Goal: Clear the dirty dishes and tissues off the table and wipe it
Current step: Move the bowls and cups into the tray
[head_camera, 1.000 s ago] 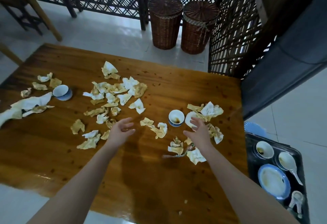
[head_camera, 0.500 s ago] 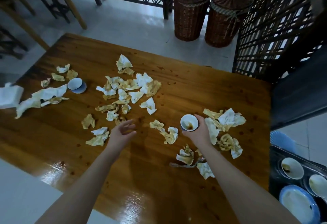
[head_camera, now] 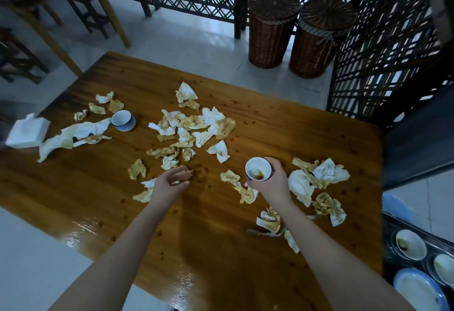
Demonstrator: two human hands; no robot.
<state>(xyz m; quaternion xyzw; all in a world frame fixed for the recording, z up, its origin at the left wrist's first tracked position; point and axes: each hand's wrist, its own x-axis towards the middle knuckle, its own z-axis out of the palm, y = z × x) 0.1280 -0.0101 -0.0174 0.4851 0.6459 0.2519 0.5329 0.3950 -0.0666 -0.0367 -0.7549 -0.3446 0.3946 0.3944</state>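
My right hand [head_camera: 274,182] grips a small white cup [head_camera: 258,168] with a brown stain inside, lifted just above the wooden table [head_camera: 221,249]. My left hand [head_camera: 173,181] hovers over the table with loosely curled fingers, holding nothing that I can see; its fingertips are blurred. A second white and blue cup [head_camera: 122,119] stands at the far left. Several stained, crumpled tissues [head_camera: 194,127] lie across the middle, with more tissues [head_camera: 317,180] to the right of my right hand and a long tissue [head_camera: 73,135] at the left.
A white tissue box [head_camera: 28,131] sits at the table's left edge. A dark tray [head_camera: 390,227] at the lower right holds dirty bowls [head_camera: 410,248] and a blue-rimmed plate [head_camera: 417,291]. Two wicker baskets [head_camera: 271,30] stand beyond the table by a lattice screen. Chairs stand at the far left.
My right hand has taken hold of the stained cup and lifted it off the table. My left hand has curled its fingers a little. The view has shifted left.
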